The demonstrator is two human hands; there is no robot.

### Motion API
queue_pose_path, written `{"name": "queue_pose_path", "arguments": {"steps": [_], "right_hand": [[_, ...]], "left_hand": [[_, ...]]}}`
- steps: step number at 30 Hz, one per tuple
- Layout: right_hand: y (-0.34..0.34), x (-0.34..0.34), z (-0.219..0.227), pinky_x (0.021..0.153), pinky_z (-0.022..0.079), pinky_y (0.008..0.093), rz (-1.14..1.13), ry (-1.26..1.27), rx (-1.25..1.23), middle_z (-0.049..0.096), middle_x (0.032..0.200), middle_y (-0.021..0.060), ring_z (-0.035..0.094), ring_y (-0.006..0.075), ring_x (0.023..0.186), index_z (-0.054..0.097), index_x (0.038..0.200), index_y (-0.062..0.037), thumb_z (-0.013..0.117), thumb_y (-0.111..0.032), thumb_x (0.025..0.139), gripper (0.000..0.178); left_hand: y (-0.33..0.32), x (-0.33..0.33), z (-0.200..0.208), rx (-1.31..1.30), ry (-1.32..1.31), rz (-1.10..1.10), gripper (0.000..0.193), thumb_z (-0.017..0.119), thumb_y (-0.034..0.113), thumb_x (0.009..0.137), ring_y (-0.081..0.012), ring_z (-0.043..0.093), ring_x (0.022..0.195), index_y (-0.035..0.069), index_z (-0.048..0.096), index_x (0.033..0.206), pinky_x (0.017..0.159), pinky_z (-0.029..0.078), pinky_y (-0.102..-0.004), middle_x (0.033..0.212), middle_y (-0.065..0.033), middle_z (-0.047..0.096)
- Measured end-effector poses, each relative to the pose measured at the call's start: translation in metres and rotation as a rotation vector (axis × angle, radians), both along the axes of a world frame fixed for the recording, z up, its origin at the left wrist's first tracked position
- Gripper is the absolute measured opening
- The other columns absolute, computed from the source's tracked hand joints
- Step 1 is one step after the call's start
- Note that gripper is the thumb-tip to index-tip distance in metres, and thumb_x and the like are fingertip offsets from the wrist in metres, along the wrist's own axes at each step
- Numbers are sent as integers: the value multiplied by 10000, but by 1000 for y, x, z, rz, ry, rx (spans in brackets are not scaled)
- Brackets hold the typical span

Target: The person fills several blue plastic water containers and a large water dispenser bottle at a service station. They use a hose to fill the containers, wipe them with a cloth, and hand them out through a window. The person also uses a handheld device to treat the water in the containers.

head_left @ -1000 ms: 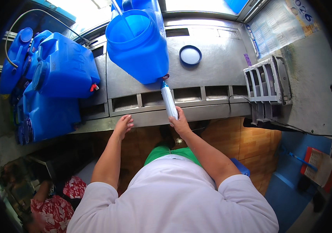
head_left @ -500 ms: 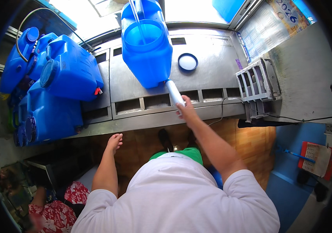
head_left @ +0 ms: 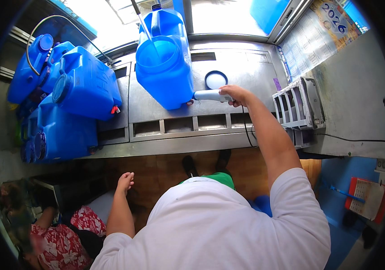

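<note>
A large blue water container (head_left: 167, 83) stands on the metal counter, its wide round mouth uncovered and a thin tube reaching down into it. My right hand (head_left: 235, 95) is wrapped round a white corded hand tool (head_left: 209, 95), slim with a dark tip and vent slots. The tool lies nearly level, its tip right by the container's lower right corner, near a small round reddish fitting (head_left: 190, 102). Off the counter's front edge hangs my left hand (head_left: 126, 181), its fingers curled with nothing visible in them. A round dark-rimmed lid (head_left: 216, 80) rests behind the tool.
Several blue containers (head_left: 88, 81) are stacked at the left. A white rack (head_left: 297, 101) stands at the right of the metal counter (head_left: 152, 118), which has slots along its front. The tool's black cord (head_left: 248, 128) hangs nearby. Another person in red patterned clothing (head_left: 59, 247) is at lower left.
My right hand has swung right and away from me, turning the tool from slanted to nearly level. The left hand has dropped slightly left and nearer. The whole view has shifted a little.
</note>
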State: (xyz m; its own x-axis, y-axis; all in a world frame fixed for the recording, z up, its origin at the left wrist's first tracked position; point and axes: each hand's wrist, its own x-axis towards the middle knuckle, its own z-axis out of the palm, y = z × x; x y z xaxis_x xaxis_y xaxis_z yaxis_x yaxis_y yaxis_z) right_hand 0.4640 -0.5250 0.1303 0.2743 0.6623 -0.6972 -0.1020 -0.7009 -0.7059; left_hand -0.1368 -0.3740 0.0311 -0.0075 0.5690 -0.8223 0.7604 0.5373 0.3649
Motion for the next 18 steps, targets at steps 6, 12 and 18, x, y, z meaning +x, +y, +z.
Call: {"name": "queue_pose_path", "arguments": {"steps": [6, 12, 18], "right_hand": [[5, 35, -21, 431, 345, 206, 68, 54, -21, 630, 835, 39, 442, 74, 543, 575, 1211, -158, 549, -306, 856, 386], [-9, 55, -51, 426, 355, 241, 33, 169, 7, 636, 803, 60, 458, 92, 533, 601, 1053, -68, 551, -323, 851, 330], [-30, 52, -73, 430, 341, 238, 44, 212, 10, 613, 806, 50, 443, 101, 532, 600, 1075, -121, 535, -322, 865, 298]], "left_hand": [[-47, 10, 13, 4, 55, 103, 215, 666, 385, 857, -32, 511, 609, 203, 587, 939, 498, 346, -198, 755, 101, 538], [-94, 62, 22, 35, 29, 99, 280, 684, 371, 846, -41, 519, 636, 177, 600, 1029, 516, 360, -201, 807, 75, 573], [-106, 107, 20, 47, -14, 6, 520, 710, 357, 827, -93, 580, 706, 62, 561, 1228, 573, 427, -234, 985, -8, 645]]}}
